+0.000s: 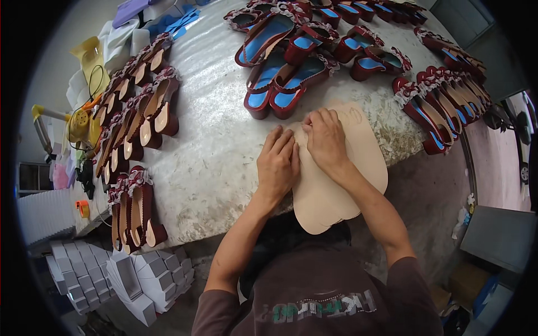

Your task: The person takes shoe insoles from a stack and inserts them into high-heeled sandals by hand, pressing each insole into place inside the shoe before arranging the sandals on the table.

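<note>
A workshop surrounds us, with a pale, scuffed worktable [207, 162] in front. At its near edge, we have our right hand [326, 140] on top of some beige sheets [367, 154], fingers bent at their upper left; we cannot tell whether it pinches them or only presses. Our left hand [278, 162] lies just beside it, along the sheets' left edge, fingers bent too, and we cannot tell if it grasps anything. The sheets lie under and to the right of our grip, their rounded lower ends hanging past the table edge. Just beyond our fingers we see dark red sandals with blue footbeds [259, 99], and more to the right [431, 112]. Well to the left of our hands stand rows with beige footbeds [131, 129]; below those, white boxes [162, 274].
</note>
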A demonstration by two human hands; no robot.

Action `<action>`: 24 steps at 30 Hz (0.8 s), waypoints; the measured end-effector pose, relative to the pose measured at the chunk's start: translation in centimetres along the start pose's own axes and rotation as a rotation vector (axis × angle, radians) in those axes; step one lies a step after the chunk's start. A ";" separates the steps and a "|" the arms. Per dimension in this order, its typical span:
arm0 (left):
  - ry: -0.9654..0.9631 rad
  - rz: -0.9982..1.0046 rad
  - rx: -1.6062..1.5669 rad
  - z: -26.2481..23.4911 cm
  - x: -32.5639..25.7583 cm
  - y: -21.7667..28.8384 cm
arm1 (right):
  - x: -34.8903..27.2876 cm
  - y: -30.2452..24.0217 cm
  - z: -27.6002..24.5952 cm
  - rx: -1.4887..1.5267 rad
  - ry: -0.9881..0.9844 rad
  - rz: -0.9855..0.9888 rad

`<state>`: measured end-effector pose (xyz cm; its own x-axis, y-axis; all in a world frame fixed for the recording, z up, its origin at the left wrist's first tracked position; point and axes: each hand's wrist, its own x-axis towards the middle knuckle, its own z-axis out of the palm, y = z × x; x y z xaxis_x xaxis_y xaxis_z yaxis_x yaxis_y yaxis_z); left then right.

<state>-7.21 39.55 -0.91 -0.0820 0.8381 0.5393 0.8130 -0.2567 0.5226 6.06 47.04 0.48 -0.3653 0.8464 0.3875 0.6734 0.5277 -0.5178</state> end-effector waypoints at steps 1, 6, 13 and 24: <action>0.007 0.000 -0.002 0.1 0.0 0.1 | -0.6 0.0 -0.7 -0.013 -0.009 -0.147; -0.001 -0.006 0.023 -0.2 -1.1 -1.1 | -10.5 -2.6 -11.0 0.463 -0.375 -0.149; -0.041 -0.006 0.100 -0.5 0.1 -0.1 | -2.8 -1.7 -4.4 0.138 0.025 -0.079; -0.043 -0.019 0.117 -0.5 -1.1 -1.2 | -10.5 -2.5 -11.6 0.318 -0.312 -0.213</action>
<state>-8.37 38.67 -1.79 -0.0746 0.8629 0.4998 0.8735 -0.1852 0.4503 15.69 36.03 6.56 -0.6811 0.6730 0.2883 0.3512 0.6458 -0.6779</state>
